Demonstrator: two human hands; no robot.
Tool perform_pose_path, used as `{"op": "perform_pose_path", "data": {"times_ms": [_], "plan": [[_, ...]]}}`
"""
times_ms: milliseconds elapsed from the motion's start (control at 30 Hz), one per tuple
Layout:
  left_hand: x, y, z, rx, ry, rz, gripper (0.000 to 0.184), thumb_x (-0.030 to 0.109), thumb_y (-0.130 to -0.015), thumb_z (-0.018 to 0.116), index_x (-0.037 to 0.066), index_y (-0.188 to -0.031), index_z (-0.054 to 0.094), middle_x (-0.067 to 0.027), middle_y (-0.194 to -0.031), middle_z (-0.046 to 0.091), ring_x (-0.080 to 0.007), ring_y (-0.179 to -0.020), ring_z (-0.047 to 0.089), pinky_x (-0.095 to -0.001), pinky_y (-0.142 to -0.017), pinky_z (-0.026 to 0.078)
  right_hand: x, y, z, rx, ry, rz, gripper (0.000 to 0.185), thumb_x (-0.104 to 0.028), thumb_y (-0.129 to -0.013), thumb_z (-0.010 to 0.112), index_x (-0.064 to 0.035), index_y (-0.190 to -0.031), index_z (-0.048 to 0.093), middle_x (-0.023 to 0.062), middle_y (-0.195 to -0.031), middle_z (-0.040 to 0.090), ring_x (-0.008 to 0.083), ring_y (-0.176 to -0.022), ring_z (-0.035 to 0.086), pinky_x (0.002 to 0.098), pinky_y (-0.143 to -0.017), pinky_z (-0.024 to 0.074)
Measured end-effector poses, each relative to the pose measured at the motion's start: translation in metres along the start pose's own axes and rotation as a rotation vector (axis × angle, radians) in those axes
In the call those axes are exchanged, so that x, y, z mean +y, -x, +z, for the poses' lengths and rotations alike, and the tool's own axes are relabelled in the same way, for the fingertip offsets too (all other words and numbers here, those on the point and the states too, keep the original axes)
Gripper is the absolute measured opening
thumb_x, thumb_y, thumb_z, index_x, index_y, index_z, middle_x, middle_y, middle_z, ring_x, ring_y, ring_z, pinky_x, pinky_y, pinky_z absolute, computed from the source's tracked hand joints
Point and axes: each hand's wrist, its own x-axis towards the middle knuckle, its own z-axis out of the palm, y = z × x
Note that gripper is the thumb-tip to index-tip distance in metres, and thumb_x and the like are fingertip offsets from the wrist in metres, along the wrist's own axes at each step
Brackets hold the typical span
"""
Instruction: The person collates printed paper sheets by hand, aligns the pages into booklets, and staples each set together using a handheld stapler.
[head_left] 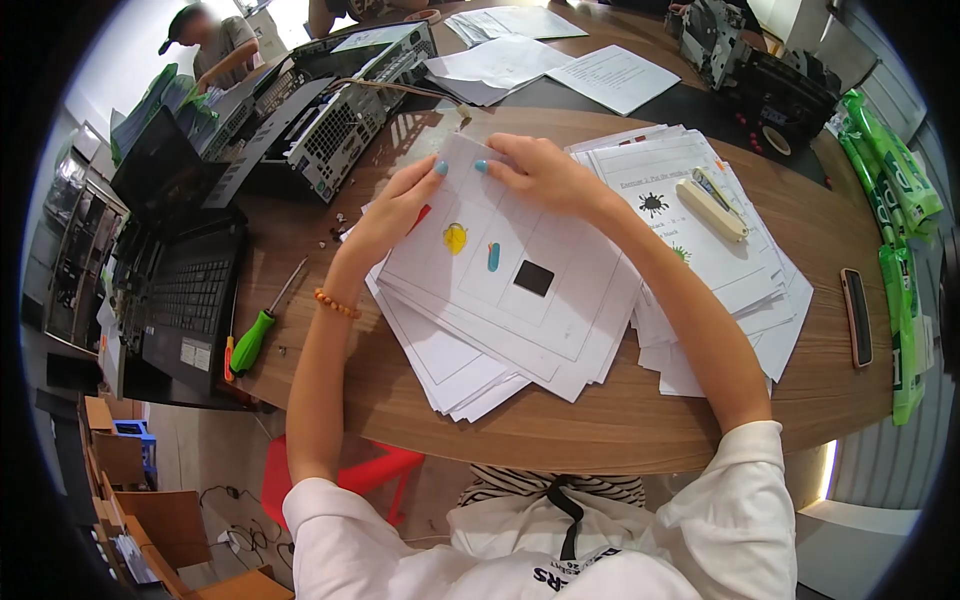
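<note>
Before me on the wooden table lies a stack of printed worksheets [480, 310], turned at a slant; its top sheet shows a yellow picture, a blue one and a black square. My left hand [398, 208] grips the stack's far left edge, and a bit of something red shows beside its fingers. Around the far top corner, my right hand [545, 178] is closed on the same sheets, its thumb lying on the paper. Both hands show blue-painted nails. To the right sits a second paper pile [700, 270], partly behind my right forearm, with a cream stapler [712, 210] on it.
A green-handled screwdriver [254, 340] and an opened laptop [190, 290] are at the left. Behind them stands an open computer case [335, 140]. A phone [856, 318] and green packages [900, 280] lie right. Loose papers [615, 80] lie at the back. Another person [225, 50] stands far left.
</note>
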Motion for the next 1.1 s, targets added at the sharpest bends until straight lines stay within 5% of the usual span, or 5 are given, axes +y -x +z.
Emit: {"op": "perform_pose_path", "data": {"times_ms": [300, 500, 667, 867, 1100], "plan": [[-0.016, -0.004, 0.005, 0.234, -0.198, 0.150, 0.045, 0.029, -0.090, 0.042, -0.003, -0.122, 0.039, -0.0054, -0.105, 0.054, -0.0089, -0.096, 0.049, -0.0205, -0.081, 0.039, -0.009, 0.003, 0.006, -0.005, 0.005, 0.046, 0.018, -0.014, -0.082, 0.051, 0.0009, -0.093, 0.051, 0.0207, -0.077, 0.059, 0.0320, -0.069, 0.058, 0.0354, -0.061, 0.0445], [-0.002, -0.001, -0.017, -0.037, 0.046, -0.187, 0.042, 0.030, -0.091, 0.040, 0.000, -0.120, 0.043, -0.0058, -0.111, 0.053, -0.0100, -0.094, 0.052, -0.0236, -0.080, 0.042, -0.003, 0.000, 0.006, 0.100, -0.083, 0.011, 0.019, -0.011, -0.082, 0.050, 0.0016, -0.096, 0.052, 0.0194, -0.078, 0.059, 0.0290, -0.070, 0.059, 0.0343, -0.063, 0.0445], [0.025, 0.011, -0.015, -0.022, 0.727, 0.029, 0.056, 0.046, -0.086, 0.040, 0.001, -0.120, 0.043, -0.0077, -0.101, 0.058, -0.0135, -0.085, 0.057, -0.0289, -0.076, 0.046, 0.001, -0.003, -0.030, 0.323, -0.116, 0.199, 0.021, -0.014, -0.084, 0.049, 0.0029, -0.096, 0.053, 0.0093, -0.079, 0.059, 0.0127, -0.070, 0.052, 0.0249, -0.065, 0.0418], [0.023, 0.004, 0.023, 0.193, 0.334, 0.286, 0.044, 0.031, -0.088, 0.047, 0.001, -0.119, 0.041, -0.0089, -0.112, 0.052, -0.0136, -0.100, 0.051, -0.0264, -0.084, 0.041, -0.012, -0.004, -0.035, 0.744, -0.353, 0.080, 0.021, -0.018, -0.087, 0.048, 0.0008, -0.096, 0.053, 0.0022, -0.080, 0.056, 0.0063, -0.070, 0.047, 0.0202, -0.063, 0.0391], [0.021, 0.008, 0.032, 0.468, 0.332, 0.504, 0.034, 0.021, -0.089, 0.048, 0.001, -0.115, 0.039, -0.0072, -0.107, 0.052, -0.0084, -0.096, 0.049, -0.0229, -0.081, 0.041, -0.035, -0.003, -0.030, 0.680, -0.558, 0.022, 0.019, -0.019, -0.087, 0.051, -0.0028, -0.098, 0.052, 0.0037, -0.086, 0.058, 0.0045, -0.076, 0.050, 0.0188, -0.069, 0.0402]]}}
